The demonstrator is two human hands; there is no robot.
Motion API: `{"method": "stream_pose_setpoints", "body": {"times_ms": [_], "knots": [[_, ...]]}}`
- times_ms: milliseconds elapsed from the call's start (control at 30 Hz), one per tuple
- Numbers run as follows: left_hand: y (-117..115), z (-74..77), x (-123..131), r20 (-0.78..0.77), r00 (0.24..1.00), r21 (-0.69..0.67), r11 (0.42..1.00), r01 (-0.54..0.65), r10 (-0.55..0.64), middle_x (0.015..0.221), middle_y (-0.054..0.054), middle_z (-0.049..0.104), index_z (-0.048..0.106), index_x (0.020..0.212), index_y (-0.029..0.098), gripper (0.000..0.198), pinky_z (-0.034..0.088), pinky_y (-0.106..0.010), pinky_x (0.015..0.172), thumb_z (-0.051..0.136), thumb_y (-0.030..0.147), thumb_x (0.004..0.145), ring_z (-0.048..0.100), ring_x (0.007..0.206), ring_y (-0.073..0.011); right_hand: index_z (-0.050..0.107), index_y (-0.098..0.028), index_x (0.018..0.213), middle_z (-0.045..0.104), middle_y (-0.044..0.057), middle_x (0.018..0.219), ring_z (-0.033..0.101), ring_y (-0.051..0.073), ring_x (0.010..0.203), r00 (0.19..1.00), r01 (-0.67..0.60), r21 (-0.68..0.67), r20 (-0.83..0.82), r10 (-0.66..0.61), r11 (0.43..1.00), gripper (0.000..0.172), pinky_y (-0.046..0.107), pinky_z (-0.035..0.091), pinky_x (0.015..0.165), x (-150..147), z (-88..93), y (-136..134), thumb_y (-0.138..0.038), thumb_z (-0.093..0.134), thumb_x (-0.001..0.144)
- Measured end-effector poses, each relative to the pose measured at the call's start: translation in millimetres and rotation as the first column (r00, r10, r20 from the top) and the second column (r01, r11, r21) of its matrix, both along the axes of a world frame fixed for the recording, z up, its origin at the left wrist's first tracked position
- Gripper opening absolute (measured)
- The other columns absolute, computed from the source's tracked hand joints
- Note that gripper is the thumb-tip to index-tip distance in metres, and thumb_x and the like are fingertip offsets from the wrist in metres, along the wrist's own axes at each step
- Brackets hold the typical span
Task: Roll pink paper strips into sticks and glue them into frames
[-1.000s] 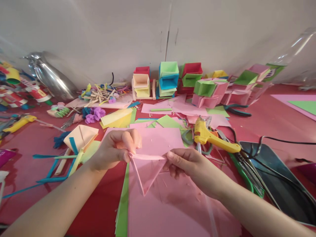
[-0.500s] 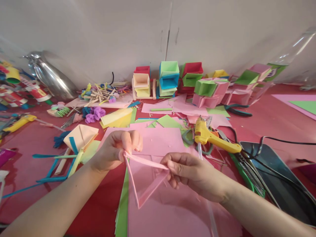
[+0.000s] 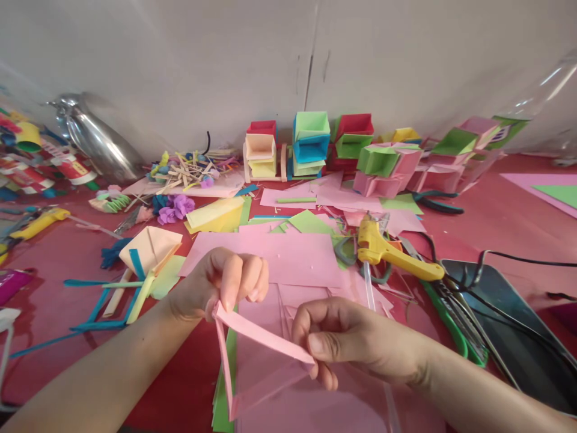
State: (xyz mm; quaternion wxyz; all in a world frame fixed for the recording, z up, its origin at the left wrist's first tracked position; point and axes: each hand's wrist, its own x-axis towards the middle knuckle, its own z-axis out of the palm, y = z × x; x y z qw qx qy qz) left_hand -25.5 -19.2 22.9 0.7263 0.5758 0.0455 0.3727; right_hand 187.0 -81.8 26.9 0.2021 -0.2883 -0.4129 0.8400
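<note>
Both hands hold a folded pink paper strip (image 3: 264,338), bent into a triangular frame. My left hand (image 3: 232,281) pinches its upper left corner between thumb and fingers. With thumb and forefinger, my right hand (image 3: 347,343) grips the right corner; its other fingers curl behind the paper. The third corner hangs at the lower left, above a stack of pink paper sheets (image 3: 315,403). Green sheets (image 3: 224,394) stick out at the left edge of that stack. Just behind the hands lies another pink sheet (image 3: 288,249).
A yellow glue gun (image 3: 396,255) lies at the right by a dark tray (image 3: 509,325) with cables across it. Folded paper boxes (image 3: 311,141) stand along the wall. At left are blue paper strips (image 3: 97,313) and a metal jug (image 3: 99,141). Pliers (image 3: 437,201) lie far right.
The triangular strip has come lower and tilted, its right corner dropping most. My right hand has moved down with it; my left hand has lowered slightly.
</note>
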Motion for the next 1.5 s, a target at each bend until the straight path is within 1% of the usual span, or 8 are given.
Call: {"method": "stream_pose_setpoints", "body": {"times_ms": [333, 433, 533, 700, 900, 1100, 1300, 1500], "knots": [[1.8, -1.1, 0.5, 0.011, 1.000, 0.057, 0.998, -0.007, 0.007, 0.049, 0.002, 0.035, 0.048, 0.045, 0.021, 0.039, 0.035, -0.027, 0.051, 0.072, 0.047, 0.060, 0.039, 0.053, -0.0127, 0.056, -0.012, 0.078, 0.058, -0.001, 0.066, 0.054, 0.006, 0.055, 1.000, -0.019, 0.047, 0.016, 0.018, 0.999, 0.025, 0.020, 0.042, 0.056, -2.3, -0.6, -1.2, -0.035, 0.065, 0.075], [4.6, 2.9, -0.4, 0.022, 0.987, 0.028, 0.987, -0.159, 0.159, 0.051, 0.003, 0.035, 0.052, 0.050, 0.020, 0.033, 0.035, -0.026, 0.055, 0.072, 0.043, 0.063, 0.039, 0.055, -0.0117, 0.059, -0.013, 0.089, 0.058, 0.000, 0.068, 0.055, 0.007, 0.058, 0.985, 0.133, 0.199, 0.086, -0.153, 0.971, 0.028, 0.023, 0.043, 0.060, -2.2, 0.6, 0.8, -0.039, 0.060, 0.079], [7.5, 4.9, 1.2, 0.022, 0.937, -0.040, 0.937, -0.348, 0.349, 0.059, 0.003, 0.041, 0.058, 0.057, 0.019, 0.025, 0.035, -0.025, 0.062, 0.073, 0.038, 0.065, 0.043, 0.063, -0.0113, 0.063, -0.013, 0.094, 0.062, 0.002, 0.073, 0.056, 0.010, 0.066, 0.905, 0.309, 0.369, 0.168, -0.390, 0.876, 0.030, 0.026, 0.045, 0.067, 0.0, 0.4, 5.5, -0.038, 0.059, 0.079], [0.5, 2.2, 10.5, 0.025, 0.896, -0.017, 0.897, -0.443, 0.443, 0.065, 0.002, 0.048, 0.061, 0.063, 0.019, 0.017, 0.035, -0.025, 0.065, 0.070, 0.031, 0.070, 0.045, 0.067, -0.0113, 0.067, -0.015, 0.098, 0.068, 0.007, 0.085, 0.060, 0.017, 0.079, 0.802, 0.497, 0.354, 0.162, -0.576, 0.792, 0.029, 0.033, 0.046, 0.078, 2.4, -7.4, 10.7, -0.032, 0.057, 0.076], [-17.9, 4.3, 17.1, 0.058, 0.836, 0.124, 0.827, -0.548, 0.546, 0.067, 0.001, 0.050, 0.063, 0.069, 0.021, 0.009, 0.037, -0.027, 0.065, 0.069, 0.027, 0.071, 0.046, 0.068, -0.0119, 0.069, -0.015, 0.095, 0.068, 0.009, 0.092, 0.062, 0.020, 0.079, 0.814, 0.573, 0.220, -0.045, -0.579, 0.789, 0.030, 0.037, 0.048, 0.077, -0.1, -10.1, 8.4, -0.030, 0.049, 0.077], [-33.5, 8.8, 19.5, 0.047, 0.790, 0.414, 0.708, -0.573, 0.612, 0.067, 0.000, 0.052, 0.066, 0.076, 0.021, 0.004, 0.040, -0.029, 0.068, 0.068, 0.020, 0.073, 0.048, 0.071, -0.0127, 0.069, -0.018, 0.094, 0.069, 0.005, 0.083, 0.061, 0.014, 0.071, 0.771, 0.557, 0.410, 0.069, -0.633, 0.722, 0.023, 0.029, 0.049, 0.070, -2.7, -9.8, 6.0, -0.030, 0.057, 0.078], [-46.5, 10.9, 24.1, 0.053, 0.789, 0.523, 0.656, -0.544, 0.612, 0.068, 0.000, 0.054, 0.064, 0.078, 0.018, 0.006, 0.042, -0.030, 0.068, 0.068, 0.018, 0.073, 0.049, 0.071, -0.0121, 0.068, -0.017, 0.086, 0.064, 0.003, 0.070, 0.059, 0.014, 0.065, 0.730, 0.514, 0.529, 0.143, -0.668, 0.675, 0.024, 0.026, 0.049, 0.061, -5.2, -9.8, 6.4, -0.034, 0.053, 0.081], [-54.3, 17.7, 29.6, 0.105, 0.791, 0.691, 0.527, -0.494, 0.603, 0.063, 0.001, 0.055, 0.062, 0.078, 0.015, 0.007, 0.045, -0.030, 0.065, 0.065, 0.021, 0.077, 0.050, 0.064, -0.0108, 0.064, -0.016, 0.070, 0.057, -0.001, 0.060, 0.055, 0.011, 0.057, 0.678, 0.499, 0.635, 0.138, -0.722, 0.590, 0.022, 0.022, 0.046, 0.056, -8.0, -5.8, 4.1, -0.031, 0.051, 0.081]]}}
